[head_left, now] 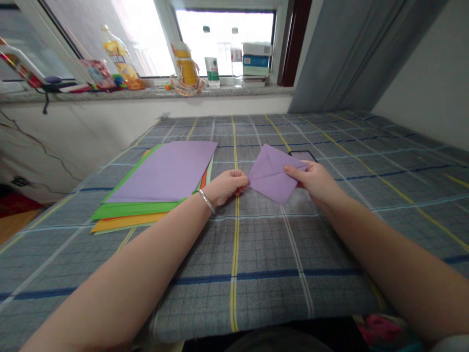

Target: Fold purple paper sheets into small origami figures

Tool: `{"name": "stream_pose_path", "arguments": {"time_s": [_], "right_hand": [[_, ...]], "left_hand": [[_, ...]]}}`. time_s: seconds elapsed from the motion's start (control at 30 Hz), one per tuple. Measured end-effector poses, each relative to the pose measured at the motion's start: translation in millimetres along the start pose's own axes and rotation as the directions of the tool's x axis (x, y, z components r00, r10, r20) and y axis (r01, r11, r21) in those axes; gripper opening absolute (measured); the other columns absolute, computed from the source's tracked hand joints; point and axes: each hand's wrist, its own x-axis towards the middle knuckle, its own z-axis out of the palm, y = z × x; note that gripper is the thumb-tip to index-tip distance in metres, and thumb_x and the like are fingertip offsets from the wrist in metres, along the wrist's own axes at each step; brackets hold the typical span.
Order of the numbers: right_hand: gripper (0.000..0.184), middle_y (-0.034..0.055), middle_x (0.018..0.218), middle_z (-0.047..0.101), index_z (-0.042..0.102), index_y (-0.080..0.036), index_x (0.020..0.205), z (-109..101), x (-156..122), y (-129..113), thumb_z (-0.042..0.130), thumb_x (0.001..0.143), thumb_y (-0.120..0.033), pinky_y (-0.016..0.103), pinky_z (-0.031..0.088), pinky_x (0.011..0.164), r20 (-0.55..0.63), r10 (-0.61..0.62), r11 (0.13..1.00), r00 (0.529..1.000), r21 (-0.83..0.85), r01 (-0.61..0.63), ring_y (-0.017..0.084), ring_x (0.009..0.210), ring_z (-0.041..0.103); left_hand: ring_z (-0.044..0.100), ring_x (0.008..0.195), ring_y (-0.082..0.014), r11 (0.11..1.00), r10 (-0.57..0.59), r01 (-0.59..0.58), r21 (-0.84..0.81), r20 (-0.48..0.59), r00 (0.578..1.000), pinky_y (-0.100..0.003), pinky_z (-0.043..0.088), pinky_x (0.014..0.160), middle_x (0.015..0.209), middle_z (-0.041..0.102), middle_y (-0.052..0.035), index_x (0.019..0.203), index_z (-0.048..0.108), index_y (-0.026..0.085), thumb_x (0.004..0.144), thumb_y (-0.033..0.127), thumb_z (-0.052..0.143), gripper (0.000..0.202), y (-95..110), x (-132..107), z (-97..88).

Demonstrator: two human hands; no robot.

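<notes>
A folded piece of purple paper (273, 171), roughly diamond-shaped with creases across it, is held up between both hands above the checked cloth. My left hand (230, 186), with a silver bangle at the wrist, pinches its left corner. At the opposite corner my right hand (311, 178) grips the paper, thumb on top and fingers underneath. Left of my left hand lies a stack of coloured paper, with a purple sheet (164, 171) uppermost and green (128, 211) and orange sheets (124, 223) showing below. Just behind my right hand a dark-edged phone (303, 155) is partly hidden.
The grey checked cloth (205, 249) covers the surface, its front edge close to me. Along the windowsill (146, 94) stand an orange drink bottle (122, 58), a yellow bottle (186, 66), a clear bottle (236, 58) and stacked boxes (256, 61). A grey curtain (340, 54) hangs at the right.
</notes>
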Motion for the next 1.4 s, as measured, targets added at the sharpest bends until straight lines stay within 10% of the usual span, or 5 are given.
{"name": "stream_pose_path", "arguments": {"time_s": [0.63, 0.8, 0.93, 1.07, 1.4], "right_hand": [[0.018, -0.0019, 0.053, 0.052, 0.058, -0.018, 0.066, -3.8, 5.8, 6.2, 0.068, 0.075, -0.03, 0.018, 0.03, 0.033, 0.039, 0.132, 0.991, 0.991, 0.007, -0.132, 0.008, 0.041, 0.042], [0.018, -0.002, 0.056, 0.052, 0.053, -0.02, 0.074, 2.4, 6.6, 12.0, 0.058, 0.085, -0.033, 0.021, 0.046, 0.041, 0.041, 0.123, 0.988, 0.992, 0.094, -0.127, 0.009, 0.044, 0.048], [0.012, 0.001, 0.067, 0.059, 0.054, -0.019, 0.081, 11.7, 2.7, 14.6, 0.048, 0.091, -0.023, 0.026, 0.056, 0.056, 0.036, 0.187, 0.951, 0.982, 0.244, -0.19, 0.01, 0.053, 0.057], [0.008, 0.0026, 0.071, 0.064, 0.057, -0.018, 0.086, 18.0, -3.0, 13.9, 0.049, 0.089, -0.016, 0.03, 0.059, 0.068, 0.141, 0.26, 0.927, 0.955, 0.243, -0.287, 0.011, 0.058, 0.061], [0.034, 0.0035, 0.089, 0.07, 0.063, -0.018, 0.094, 21.0, -5.8, 12.5, 0.051, 0.067, -0.001, 0.031, 0.059, 0.073, 0.274, 0.255, 0.912, 0.927, 0.25, -0.325, 0.015, 0.077, 0.066]], "left_hand": [[0.041, 0.047, -0.0053, 0.984, 0.036, -0.063, -0.169, -0.158, 0.987, -0.017, 0.034, 0.045, 0.056, 0.044, 0.0051, 0.063, 0.045, 0.017, 0.068, 0.017, 0.058, 0.014, -5.3, 2.9, 1.5], [0.053, 0.069, -0.0104, 0.97, 0.243, -0.23, 0.083, -0.423, 0.873, -0.023, 0.046, 0.061, 0.087, 0.054, -0.0009, 0.1, 0.052, 0.019, 0.08, 0.023, 0.052, 0.02, -10.8, 1.6, 10.5], [0.052, 0.103, -0.0214, 0.544, 0.697, -0.41, 0.732, -0.122, 0.707, -0.041, 0.042, 0.096, 0.11, 0.058, -0.0084, 0.117, 0.056, 0.018, 0.085, 0.026, 0.055, 0.033, -11.4, -9.0, 20.3], [0.046, 0.121, -0.0257, 0.192, 0.7, -0.495, 0.847, 0.236, 0.674, -0.044, 0.035, 0.105, 0.133, 0.052, -0.0102, 0.131, 0.052, 0.021, 0.09, 0.033, 0.054, 0.043, -11.5, -17.3, 28.5], [0.046, 0.129, -0.026, -0.019, 0.661, -0.518, 0.855, 0.399, 0.635, -0.049, 0.027, 0.113, 0.139, 0.052, -0.0088, 0.119, 0.059, 0.02, 0.087, 0.017, 0.051, 0.033, -11.4, -16.0, 24.9]]}}
